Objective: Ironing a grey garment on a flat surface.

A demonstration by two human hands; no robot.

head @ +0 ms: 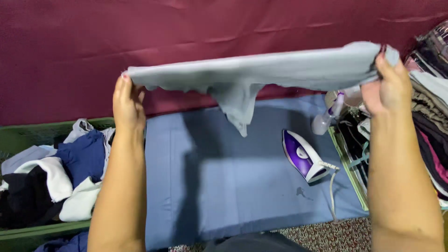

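A light grey cloth [261, 70] is held up in the air by two hands. One end is pinched by the left hand [127, 100], with the fingers closed tight on the edge. The other end is pinched by the right hand [389, 86], also closed tight on the cloth.

The long way of the cloth runs straight from one grip to the other, side to side. It is pulled almost flat between the two grips, and the right end is held a little higher than the left end. Both hands are at the ends, so neither is nearer to the middle.

A loose piece of the cloth hangs down from the middle, about halfway between the two grips. It may be a sleeve or a folded corner; this cannot be told from here.

Below the grips, a blue ironing sheet [224, 186] is spread flat. The cloth is held well above it and does not touch it. A purple and white iron [305, 158] is stood on the sheet, below the right grip and a bit toward the middle. A small spray bottle [326, 119] is seen just beside the right hand. A green basket [28, 135] of clothes is set below and outside the left grip. A stack of folded clothes [429, 116] is piled outside the right grip.
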